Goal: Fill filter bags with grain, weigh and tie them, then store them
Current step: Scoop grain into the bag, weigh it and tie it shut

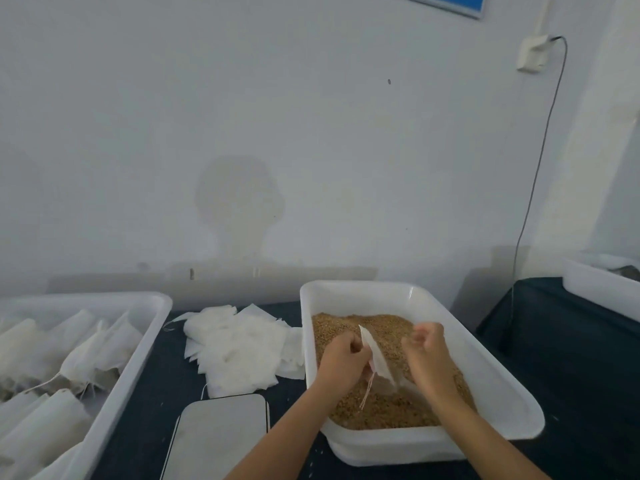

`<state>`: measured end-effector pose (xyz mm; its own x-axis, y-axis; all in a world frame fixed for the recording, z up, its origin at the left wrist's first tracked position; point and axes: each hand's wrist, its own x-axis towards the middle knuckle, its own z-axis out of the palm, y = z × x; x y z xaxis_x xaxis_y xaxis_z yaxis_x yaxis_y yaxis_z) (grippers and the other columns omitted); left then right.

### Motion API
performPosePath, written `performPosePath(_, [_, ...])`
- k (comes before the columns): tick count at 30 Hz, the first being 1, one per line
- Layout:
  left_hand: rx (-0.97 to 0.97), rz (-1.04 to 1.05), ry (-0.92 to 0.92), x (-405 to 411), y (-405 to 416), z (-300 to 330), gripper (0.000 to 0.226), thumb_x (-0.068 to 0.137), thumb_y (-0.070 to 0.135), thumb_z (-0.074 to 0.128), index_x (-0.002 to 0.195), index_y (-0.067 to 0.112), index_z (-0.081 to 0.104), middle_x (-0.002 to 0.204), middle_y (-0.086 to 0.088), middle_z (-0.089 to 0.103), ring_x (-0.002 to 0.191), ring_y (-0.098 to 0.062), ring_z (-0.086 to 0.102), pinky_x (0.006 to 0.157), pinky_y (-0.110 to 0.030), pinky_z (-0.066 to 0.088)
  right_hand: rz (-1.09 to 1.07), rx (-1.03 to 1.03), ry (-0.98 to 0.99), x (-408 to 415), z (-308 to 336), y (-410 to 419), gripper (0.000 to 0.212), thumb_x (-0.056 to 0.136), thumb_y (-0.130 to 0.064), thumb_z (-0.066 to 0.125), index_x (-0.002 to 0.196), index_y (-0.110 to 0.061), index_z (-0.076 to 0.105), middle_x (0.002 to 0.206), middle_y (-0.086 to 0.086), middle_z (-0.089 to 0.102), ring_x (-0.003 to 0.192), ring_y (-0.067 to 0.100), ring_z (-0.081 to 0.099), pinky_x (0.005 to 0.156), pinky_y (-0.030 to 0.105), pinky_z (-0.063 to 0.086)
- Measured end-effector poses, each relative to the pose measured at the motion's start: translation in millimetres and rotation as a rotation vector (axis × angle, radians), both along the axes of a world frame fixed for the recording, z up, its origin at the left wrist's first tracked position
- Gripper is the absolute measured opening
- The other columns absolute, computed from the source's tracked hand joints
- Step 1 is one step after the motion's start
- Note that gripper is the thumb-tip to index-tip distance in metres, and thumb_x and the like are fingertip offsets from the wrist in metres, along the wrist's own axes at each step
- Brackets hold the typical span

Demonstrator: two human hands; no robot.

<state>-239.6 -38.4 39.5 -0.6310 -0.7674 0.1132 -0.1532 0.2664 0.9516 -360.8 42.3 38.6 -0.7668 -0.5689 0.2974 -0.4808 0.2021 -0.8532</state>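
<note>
At lower centre of the frame, the left hand (341, 363) pinches a white filter bag (379, 360) by its edge, holding it over the grain (388, 407) in a white tub (415, 296), with the bag's string (367, 389) dangling below. Just right of it, the right hand (427, 344) hovers over the grain with its fingers curled; whether its grip holds grain cannot be told. On the dark worktop (156, 410), flat bags (239, 348) lie left of the tub, a scale (218, 434) lies below them, and a tray (138, 344) of filled bags (52, 368) sits at the left edge.
</note>
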Motion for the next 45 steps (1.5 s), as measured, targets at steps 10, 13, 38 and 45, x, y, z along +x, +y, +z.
performPosePath(10, [-0.512,-0.049,-0.069,-5,6,-15,0.02,0.091,0.008,0.05,0.099,0.016,0.034,0.067,0.009,0.043,0.054,-0.003,0.039,0.049,-0.016,0.031,0.359,0.12,-0.029,11,-2,-4,0.013,0.092,-0.019,0.059,0.096,-0.014,0.047,0.085,0.012,0.06,0.065,0.009,0.055,0.052,0.011,0.041])
performPosePath(13, [-0.612,-0.046,-0.069,-5,7,-13,0.015,0.093,0.009,0.047,0.097,0.018,0.036,0.063,0.009,0.042,0.052,-0.005,0.038,0.049,-0.017,0.028,0.355,0.132,-0.038,11,-3,-4,0.01,0.094,-0.011,0.053,0.095,-0.019,0.047,0.085,0.002,0.062,0.064,0.0,0.059,0.054,0.01,0.044])
performPosePath(38, [-0.846,0.247,-0.219,2,16,-1,0.021,0.095,0.02,0.046,0.107,0.014,0.061,0.117,-0.002,0.045,0.1,-0.013,0.043,0.074,-0.018,0.039,-0.001,1.051,0.386,-1,-18,1,0.062,0.092,-0.037,0.052,0.143,-0.013,0.026,0.148,0.012,0.031,0.135,0.033,0.03,0.109,0.046,0.027])
performPosePath(45, [-0.823,0.204,-0.378,-1,13,-7,0.024,0.1,0.022,0.035,0.117,0.018,0.052,0.12,0.005,0.053,0.101,-0.012,0.048,0.079,-0.021,0.038,0.064,1.203,0.668,-6,-8,0,0.036,0.095,-0.023,0.051,0.13,-0.014,0.048,0.137,0.01,0.043,0.129,0.03,0.036,0.108,0.041,0.031])
